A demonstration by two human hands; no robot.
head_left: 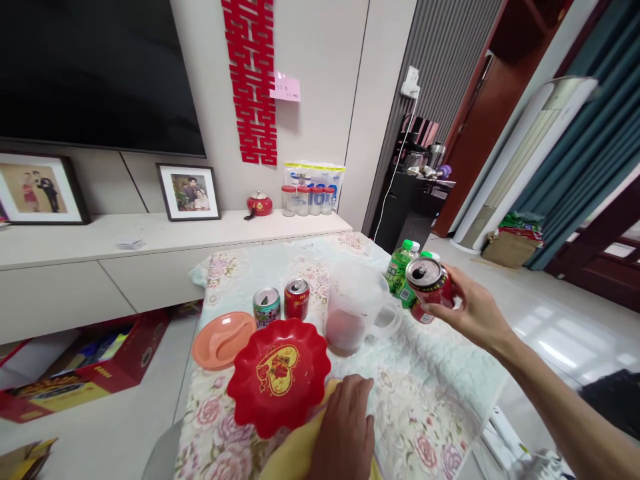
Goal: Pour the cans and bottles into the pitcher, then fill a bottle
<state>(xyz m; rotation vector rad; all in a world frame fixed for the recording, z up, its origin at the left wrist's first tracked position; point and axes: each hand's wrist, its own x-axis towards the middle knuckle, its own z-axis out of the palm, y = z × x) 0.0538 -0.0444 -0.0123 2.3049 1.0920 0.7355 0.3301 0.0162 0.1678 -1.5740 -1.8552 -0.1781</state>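
On the right, my right hand (473, 303) grips an opened red drink can (431, 283), slightly tilted, above the table. My left hand (345, 423) is at the near edge, its fingers together over a yellow cloth (295, 450); the fingertips are partly hidden. Beside it lies a red scalloped plate (280, 377) with a gold heart print. A translucent plastic jug (355, 310) with reddish contents at the bottom stands between the hands. Behind the plate are another red can (297, 299), a green-and-purple can (267, 307) and an orange divided dish (223, 341).
Green-capped bottles (400, 263) stand behind the held can. A floral tablecloth (425, 413) covers the table. On the white cabinet (240, 230) beyond are several red-lidded jars (303, 202), a red pot (259, 204) and framed photos (189, 192). A red box (100, 373) sits on the floor.
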